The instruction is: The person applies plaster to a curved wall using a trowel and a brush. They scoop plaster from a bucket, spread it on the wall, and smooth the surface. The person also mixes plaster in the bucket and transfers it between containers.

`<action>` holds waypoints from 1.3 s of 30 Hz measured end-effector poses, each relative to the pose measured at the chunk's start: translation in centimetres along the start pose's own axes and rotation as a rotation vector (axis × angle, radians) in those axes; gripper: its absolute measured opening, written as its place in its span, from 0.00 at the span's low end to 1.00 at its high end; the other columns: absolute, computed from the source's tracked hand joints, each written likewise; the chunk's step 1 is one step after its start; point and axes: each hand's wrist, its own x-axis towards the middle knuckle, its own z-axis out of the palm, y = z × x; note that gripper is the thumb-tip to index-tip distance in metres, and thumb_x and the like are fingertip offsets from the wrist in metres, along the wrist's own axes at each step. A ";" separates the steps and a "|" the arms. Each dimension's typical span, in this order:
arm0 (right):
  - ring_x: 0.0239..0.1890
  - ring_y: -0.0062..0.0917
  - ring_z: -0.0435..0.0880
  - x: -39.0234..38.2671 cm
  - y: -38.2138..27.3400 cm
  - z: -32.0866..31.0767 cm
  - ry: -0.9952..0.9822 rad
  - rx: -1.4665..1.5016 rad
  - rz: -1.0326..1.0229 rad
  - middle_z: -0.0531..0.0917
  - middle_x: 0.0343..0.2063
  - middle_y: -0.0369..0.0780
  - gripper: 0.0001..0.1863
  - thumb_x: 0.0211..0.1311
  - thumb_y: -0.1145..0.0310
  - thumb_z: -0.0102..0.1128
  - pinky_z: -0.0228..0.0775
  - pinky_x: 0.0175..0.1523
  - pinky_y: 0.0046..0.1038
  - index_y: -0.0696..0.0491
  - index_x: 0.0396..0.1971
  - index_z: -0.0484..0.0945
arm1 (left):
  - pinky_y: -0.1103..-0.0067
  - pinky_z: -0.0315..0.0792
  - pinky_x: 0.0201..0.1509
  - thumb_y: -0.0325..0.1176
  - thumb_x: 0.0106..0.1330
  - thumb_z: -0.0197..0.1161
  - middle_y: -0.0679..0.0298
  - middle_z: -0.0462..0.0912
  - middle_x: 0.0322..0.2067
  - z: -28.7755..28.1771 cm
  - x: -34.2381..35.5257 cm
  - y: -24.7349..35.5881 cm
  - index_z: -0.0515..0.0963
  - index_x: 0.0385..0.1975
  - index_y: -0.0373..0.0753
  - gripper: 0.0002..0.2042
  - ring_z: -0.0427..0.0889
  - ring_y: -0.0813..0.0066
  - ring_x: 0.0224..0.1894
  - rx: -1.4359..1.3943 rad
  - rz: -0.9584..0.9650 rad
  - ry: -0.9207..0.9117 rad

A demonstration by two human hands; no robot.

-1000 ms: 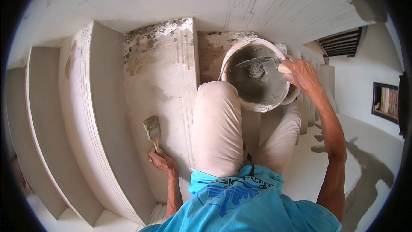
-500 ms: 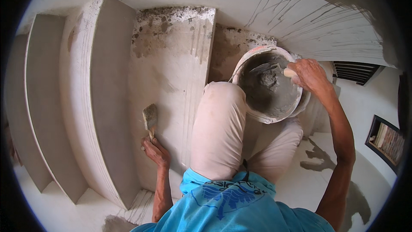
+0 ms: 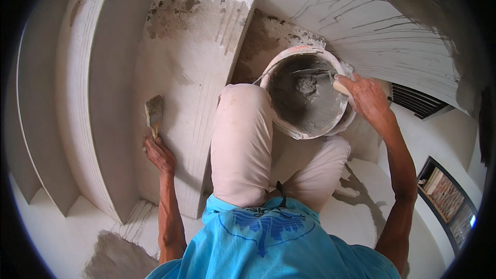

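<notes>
My left hand is closed around the handle of a wide flat brush, its grey-stained bristles pointing away from me over a pale stair tread. My right hand grips the light wooden handle of a trowel at the right rim of a bucket. The trowel's thin blade reaches inside, beside a lump of mortar. Wet grey cement mix fills much of the bucket, whose pale rim is smeared. The bucket stands just beyond my knees, and its base is hidden.
Pale stair steps with sharp edges rise at the left. A wall with dark drip streaks runs along the far side. At the right are a black slatted vent and a dark-framed opening. Grey wet patches mark the surface at lower left.
The whole view has shifted, so the steps and bucket appear farther left and higher. The trowel blade lies at a slightly different angle in the bucket. Both hands keep their holds.
</notes>
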 end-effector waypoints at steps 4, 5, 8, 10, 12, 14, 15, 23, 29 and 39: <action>0.40 0.39 0.86 -0.4 -1.5 1.4 0.067 -0.107 0.059 0.82 0.41 0.48 0.28 0.57 0.73 0.60 0.78 0.46 0.38 0.48 0.61 0.73 | 0.57 0.64 0.38 0.30 0.76 0.48 0.43 0.71 0.35 -0.1 0.0 0.5 0.68 0.43 0.30 0.08 0.71 0.39 0.35 -0.003 -0.037 0.007; 0.39 0.38 0.87 -0.4 -1.8 1.6 0.067 -0.145 0.062 0.82 0.41 0.48 0.28 0.57 0.73 0.59 0.78 0.45 0.36 0.49 0.61 0.73 | 0.57 0.64 0.38 0.30 0.76 0.48 0.43 0.71 0.35 0.3 -0.2 0.5 0.68 0.43 0.30 0.08 0.71 0.39 0.35 -0.005 -0.062 0.011; 0.36 0.35 0.88 0.1 -2.6 2.4 0.102 -0.257 0.029 0.82 0.40 0.47 0.28 0.58 0.72 0.59 0.80 0.41 0.32 0.51 0.61 0.73 | 0.57 0.65 0.38 0.30 0.76 0.48 0.42 0.72 0.36 0.5 -0.3 -0.2 0.68 0.43 0.30 0.08 0.71 0.39 0.36 0.060 -0.060 0.042; 0.35 0.33 0.88 0.5 -3.3 2.8 0.080 -0.315 0.010 0.83 0.39 0.46 0.28 0.58 0.72 0.59 0.81 0.39 0.29 0.53 0.61 0.74 | 0.56 0.65 0.38 0.30 0.76 0.49 0.42 0.72 0.36 0.4 -0.6 -0.3 0.69 0.43 0.30 0.08 0.71 0.38 0.36 0.036 -0.086 0.015; 0.34 0.31 0.88 1.5 -3.9 3.0 0.014 -0.350 -0.008 0.83 0.37 0.44 0.27 0.58 0.71 0.59 0.81 0.38 0.27 0.55 0.60 0.74 | 0.56 0.65 0.39 0.30 0.75 0.49 0.42 0.72 0.36 0.1 -0.5 -0.1 0.69 0.43 0.30 0.08 0.71 0.38 0.36 0.022 -0.103 0.009; 0.33 0.30 0.88 2.0 -3.4 4.3 0.035 -0.388 -0.061 0.84 0.35 0.43 0.26 0.58 0.72 0.59 0.81 0.37 0.26 0.56 0.59 0.75 | 0.55 0.65 0.39 0.29 0.75 0.50 0.42 0.72 0.37 0.3 -0.3 0.1 0.68 0.42 0.30 0.07 0.72 0.37 0.37 0.006 -0.105 0.016; 0.33 0.29 0.88 2.4 -3.4 4.5 0.051 -0.403 -0.087 0.84 0.34 0.43 0.26 0.58 0.72 0.59 0.81 0.37 0.26 0.56 0.59 0.76 | 0.55 0.65 0.39 0.29 0.74 0.51 0.42 0.72 0.38 0.2 -0.2 0.2 0.68 0.42 0.31 0.07 0.72 0.37 0.38 0.019 -0.124 0.007; 0.34 0.32 0.88 2.8 -2.9 3.5 0.070 -0.322 -0.199 0.85 0.32 0.46 0.22 0.58 0.73 0.59 0.82 0.40 0.28 0.63 0.54 0.77 | 0.54 0.69 0.40 0.29 0.72 0.53 0.42 0.74 0.40 0.6 -0.3 0.3 0.69 0.43 0.34 0.07 0.75 0.37 0.39 0.095 -0.225 0.007; 0.35 0.35 0.88 3.9 -1.1 4.2 0.057 -0.244 -0.161 0.85 0.33 0.48 0.14 0.59 0.76 0.57 0.82 0.41 0.31 0.61 0.45 0.81 | 0.53 0.70 0.44 0.33 0.74 0.50 0.43 0.76 0.43 2.8 1.2 0.6 0.69 0.44 0.37 0.07 0.76 0.37 0.44 0.116 -0.364 -0.022; 0.39 0.39 0.88 4.6 -1.4 6.3 0.082 -0.107 -0.278 0.87 0.34 0.46 0.10 0.65 0.73 0.52 0.81 0.43 0.40 0.54 0.33 0.84 | 0.61 0.71 0.36 0.39 0.74 0.49 0.55 0.80 0.28 -3.8 -1.5 11.5 0.76 0.39 0.36 0.13 0.77 0.56 0.30 -0.265 -0.651 0.148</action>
